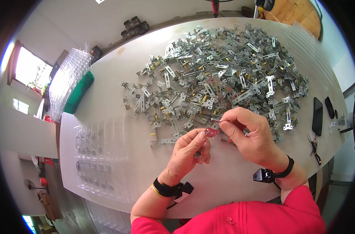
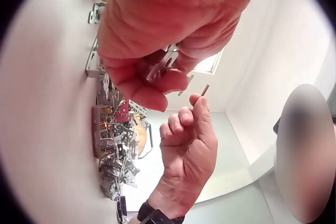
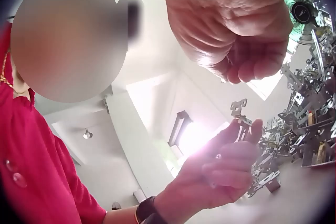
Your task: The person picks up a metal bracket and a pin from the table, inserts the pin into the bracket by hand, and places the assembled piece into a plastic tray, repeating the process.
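Observation:
In the head view my left hand [image 1: 187,152] grips a small stamped metal bracket [image 1: 212,132] between thumb and fingers, near the front edge of the pile. The bracket's holed end [image 3: 239,107] sticks up past the fingertips in the right wrist view. Just to the right, my right hand [image 1: 252,137] pinches a thin, short metal pin [image 2: 205,90] between thumb and forefinger, its other fingers curled in. A small gap separates the pin from the bracket. Most of the bracket's lower part is hidden inside the left hand.
A wide heap of metal brackets [image 1: 224,74] covers the table's far middle. Clear plastic trays [image 1: 103,156] lie at the left, and more stand stacked by a green bin [image 1: 79,91]. A phone [image 1: 317,116] and pliers-like cutters [image 1: 313,146] lie at the right.

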`<state>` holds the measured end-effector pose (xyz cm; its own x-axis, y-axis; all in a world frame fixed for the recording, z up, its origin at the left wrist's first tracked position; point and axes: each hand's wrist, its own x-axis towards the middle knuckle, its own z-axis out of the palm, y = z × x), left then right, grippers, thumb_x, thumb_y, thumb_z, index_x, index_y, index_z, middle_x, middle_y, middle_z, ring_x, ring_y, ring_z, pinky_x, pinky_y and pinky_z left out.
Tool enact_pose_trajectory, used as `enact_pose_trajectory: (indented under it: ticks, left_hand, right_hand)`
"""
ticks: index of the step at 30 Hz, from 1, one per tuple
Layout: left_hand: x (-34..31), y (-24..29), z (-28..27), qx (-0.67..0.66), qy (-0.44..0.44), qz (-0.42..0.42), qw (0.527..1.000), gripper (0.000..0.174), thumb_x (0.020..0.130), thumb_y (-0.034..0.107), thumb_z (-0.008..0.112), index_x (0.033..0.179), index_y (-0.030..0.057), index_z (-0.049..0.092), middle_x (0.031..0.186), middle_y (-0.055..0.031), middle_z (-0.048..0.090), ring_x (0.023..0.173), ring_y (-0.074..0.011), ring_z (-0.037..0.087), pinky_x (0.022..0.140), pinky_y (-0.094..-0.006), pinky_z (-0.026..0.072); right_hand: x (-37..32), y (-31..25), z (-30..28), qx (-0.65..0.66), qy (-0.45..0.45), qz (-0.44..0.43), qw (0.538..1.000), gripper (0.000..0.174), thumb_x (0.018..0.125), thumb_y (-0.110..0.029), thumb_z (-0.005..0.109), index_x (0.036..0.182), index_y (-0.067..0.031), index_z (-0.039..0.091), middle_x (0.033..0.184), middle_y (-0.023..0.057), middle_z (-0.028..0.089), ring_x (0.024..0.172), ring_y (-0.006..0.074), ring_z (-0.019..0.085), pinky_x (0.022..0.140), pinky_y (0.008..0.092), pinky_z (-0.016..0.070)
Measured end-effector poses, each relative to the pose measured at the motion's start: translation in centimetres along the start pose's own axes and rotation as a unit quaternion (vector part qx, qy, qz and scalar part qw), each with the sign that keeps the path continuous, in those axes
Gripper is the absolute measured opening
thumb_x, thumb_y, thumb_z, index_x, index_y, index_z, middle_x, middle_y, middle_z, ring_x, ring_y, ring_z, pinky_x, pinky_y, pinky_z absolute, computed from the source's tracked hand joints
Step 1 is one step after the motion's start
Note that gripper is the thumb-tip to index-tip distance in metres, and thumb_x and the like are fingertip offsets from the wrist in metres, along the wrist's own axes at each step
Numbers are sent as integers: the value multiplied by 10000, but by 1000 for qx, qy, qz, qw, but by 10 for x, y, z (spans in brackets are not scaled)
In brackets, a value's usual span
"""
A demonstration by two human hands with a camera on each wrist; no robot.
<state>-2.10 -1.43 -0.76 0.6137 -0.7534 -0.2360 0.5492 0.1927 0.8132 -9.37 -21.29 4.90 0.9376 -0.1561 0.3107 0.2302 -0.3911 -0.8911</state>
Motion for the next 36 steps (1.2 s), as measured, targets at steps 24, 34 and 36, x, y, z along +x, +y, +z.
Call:
enact_pose_trajectory:
  ticks: [24,34,36]
  left_hand:
    - [-2,-8,-1,134,81,137,978,287,1080,251,593,1276,45,628,734,11,586,554,-53,517,535,-218,453]
    - [-4,-11,5,192,95,160,964,233,1049,136,637,1262,42,627,760,50,572,622,-17,512,534,-179,421]
    - [-5,-11,3,224,84,175,955,229,1057,128,618,1262,25,620,783,37,586,621,-26,517,542,-187,434]
  right_hand:
    - [-7,-9,3,-90,-80,31,992,90,974,-110,670,1003,-58,603,701,142,658,604,321,679,524,401,487]
    - [-5,-13,4,-81,-101,66,989,199,984,-118,664,1137,-40,564,755,174,700,705,373,717,577,429,525]
    - [-6,-10,4,-75,-109,65,989,195,985,-125,665,1132,-36,573,759,174,701,705,371,717,579,428,525]
